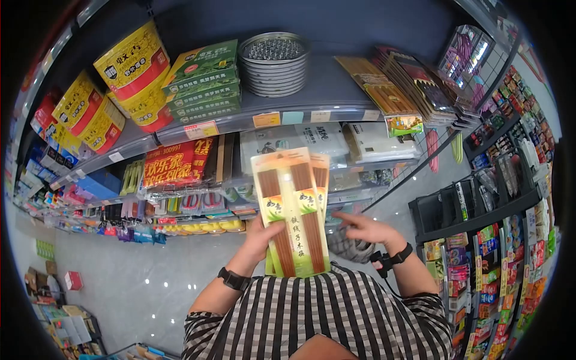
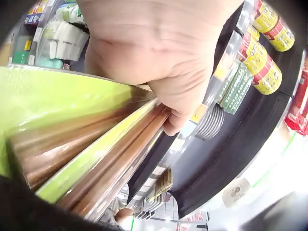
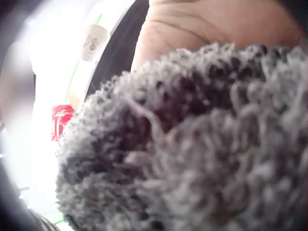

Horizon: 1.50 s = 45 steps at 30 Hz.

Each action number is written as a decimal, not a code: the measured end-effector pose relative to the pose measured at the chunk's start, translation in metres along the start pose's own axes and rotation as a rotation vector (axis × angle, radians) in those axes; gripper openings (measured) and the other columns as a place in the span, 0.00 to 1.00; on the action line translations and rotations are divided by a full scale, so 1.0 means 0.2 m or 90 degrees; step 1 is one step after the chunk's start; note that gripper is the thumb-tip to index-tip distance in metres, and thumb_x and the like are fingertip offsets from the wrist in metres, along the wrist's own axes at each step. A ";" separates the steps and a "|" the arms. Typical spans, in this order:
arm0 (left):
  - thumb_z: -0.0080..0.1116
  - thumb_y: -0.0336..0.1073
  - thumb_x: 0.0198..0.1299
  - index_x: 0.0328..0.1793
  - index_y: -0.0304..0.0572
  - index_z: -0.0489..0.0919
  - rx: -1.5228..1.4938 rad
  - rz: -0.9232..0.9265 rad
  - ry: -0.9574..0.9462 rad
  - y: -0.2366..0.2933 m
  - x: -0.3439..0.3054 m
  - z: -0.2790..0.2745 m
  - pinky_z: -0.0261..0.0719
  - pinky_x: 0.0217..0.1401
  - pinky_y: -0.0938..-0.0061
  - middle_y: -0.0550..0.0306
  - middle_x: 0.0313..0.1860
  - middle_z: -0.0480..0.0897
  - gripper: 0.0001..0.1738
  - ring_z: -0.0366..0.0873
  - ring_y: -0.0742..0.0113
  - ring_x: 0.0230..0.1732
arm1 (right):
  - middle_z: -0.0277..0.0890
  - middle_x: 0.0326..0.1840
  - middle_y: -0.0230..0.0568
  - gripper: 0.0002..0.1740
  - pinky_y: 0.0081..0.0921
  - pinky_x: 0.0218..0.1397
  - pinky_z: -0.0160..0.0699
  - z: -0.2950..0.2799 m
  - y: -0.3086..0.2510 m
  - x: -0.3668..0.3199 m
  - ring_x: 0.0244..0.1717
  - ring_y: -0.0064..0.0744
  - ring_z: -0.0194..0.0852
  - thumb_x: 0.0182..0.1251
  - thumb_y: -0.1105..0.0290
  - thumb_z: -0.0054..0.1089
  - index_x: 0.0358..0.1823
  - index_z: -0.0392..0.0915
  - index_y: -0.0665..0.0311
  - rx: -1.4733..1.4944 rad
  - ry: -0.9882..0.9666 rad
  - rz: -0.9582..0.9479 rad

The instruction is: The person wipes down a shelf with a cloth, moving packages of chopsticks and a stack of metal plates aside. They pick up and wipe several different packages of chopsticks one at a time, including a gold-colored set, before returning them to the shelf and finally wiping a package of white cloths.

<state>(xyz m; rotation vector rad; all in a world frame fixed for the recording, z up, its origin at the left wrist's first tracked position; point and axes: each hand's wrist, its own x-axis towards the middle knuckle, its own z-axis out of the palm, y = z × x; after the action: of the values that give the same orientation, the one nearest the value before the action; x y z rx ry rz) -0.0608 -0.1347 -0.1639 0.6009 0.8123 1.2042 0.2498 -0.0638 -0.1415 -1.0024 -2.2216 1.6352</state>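
Observation:
My left hand (image 1: 264,236) holds two overlapping packs of brown wooden chopsticks upright in front of my chest. Its thumb lies across the front pack (image 1: 294,219), which has a pale and green card with Chinese lettering. Behind it, only the upper right edge of the second pack (image 1: 320,163) shows. Chopsticks (image 2: 120,149) run past the left thumb in the left wrist view. Just right of the packs is my right hand (image 1: 373,231), its index finger stretched toward them. A fuzzy grey-and-black checked item (image 1: 351,247) hangs below it, hiding the right fingers in the right wrist view.
A dark shelf (image 1: 327,108) ahead carries yellow-and-red tubs (image 1: 135,69), green boxes (image 1: 201,81), stacked metal trays (image 1: 275,63) and flat bamboo packs (image 1: 381,87). Packaged goods fill the lower shelves. Snack racks (image 1: 501,258) stand at right; grey tiled floor (image 1: 156,276) lies left.

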 end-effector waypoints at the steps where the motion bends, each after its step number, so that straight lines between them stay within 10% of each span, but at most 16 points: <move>1: 0.61 0.28 0.57 0.68 0.32 0.63 0.004 -0.003 0.002 0.00 0.00 0.02 0.76 0.59 0.69 0.51 0.58 0.76 0.32 0.76 0.63 0.56 | 0.73 0.57 0.59 0.39 0.32 0.60 0.71 0.04 -0.02 0.03 0.54 0.46 0.75 0.61 0.53 0.60 0.68 0.60 0.69 0.005 0.001 -0.001; 7: 0.67 0.33 0.54 0.69 0.33 0.60 0.333 0.163 -0.062 0.02 -0.03 0.12 0.69 0.64 0.68 0.53 0.59 0.74 0.39 0.71 0.66 0.59 | 0.69 0.59 0.68 0.44 0.39 0.62 0.70 0.13 -0.19 0.10 0.60 0.59 0.70 0.58 0.47 0.63 0.64 0.59 0.75 -0.094 -0.037 -0.006; 15: 0.71 0.36 0.48 0.68 0.32 0.59 0.417 0.184 -0.046 0.24 -0.05 0.21 0.72 0.61 0.68 0.51 0.57 0.75 0.44 0.73 0.65 0.57 | 0.69 0.61 0.61 0.45 0.37 0.63 0.69 0.12 -0.17 0.16 0.61 0.49 0.71 0.55 0.57 0.68 0.67 0.55 0.73 0.055 0.042 -0.085; 20: 0.72 0.42 0.46 0.77 0.38 0.40 0.781 0.184 -0.132 0.38 -0.10 0.43 0.70 0.64 0.56 0.29 0.63 0.70 0.61 0.69 0.35 0.65 | 0.70 0.62 0.49 0.42 0.31 0.66 0.66 0.16 -0.12 0.26 0.62 0.35 0.67 0.55 0.66 0.66 0.69 0.57 0.70 0.207 0.001 -0.062; 24: 0.71 0.42 0.48 0.77 0.39 0.37 0.858 0.187 -0.068 0.40 -0.07 0.41 0.72 0.62 0.54 0.28 0.61 0.72 0.61 0.72 0.33 0.60 | 0.71 0.61 0.45 0.37 0.31 0.67 0.64 0.21 -0.08 0.30 0.63 0.34 0.66 0.55 0.67 0.67 0.66 0.63 0.70 0.309 0.059 -0.082; 34: 0.70 0.30 0.47 0.74 0.36 0.49 0.543 0.125 -0.030 0.22 -0.03 0.17 0.69 0.65 0.66 0.48 0.62 0.70 0.52 0.68 0.62 0.63 | 0.70 0.62 0.48 0.39 0.32 0.66 0.66 0.15 -0.26 0.23 0.63 0.36 0.68 0.53 0.66 0.72 0.65 0.64 0.69 0.172 0.094 -0.056; 45: 0.69 0.29 0.48 0.68 0.36 0.59 0.359 0.076 -0.057 0.12 -0.03 0.10 0.74 0.59 0.70 0.53 0.55 0.74 0.41 0.74 0.67 0.56 | 0.67 0.64 0.56 0.41 0.36 0.67 0.65 0.14 -0.29 0.27 0.65 0.49 0.67 0.53 0.59 0.70 0.66 0.62 0.68 0.023 0.127 -0.062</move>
<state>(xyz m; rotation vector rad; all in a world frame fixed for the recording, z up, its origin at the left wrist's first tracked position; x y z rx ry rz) -0.0589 -0.1337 -0.1328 1.1675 1.0578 1.0433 0.1719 -0.0614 -0.1113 -0.9858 -2.0688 1.4602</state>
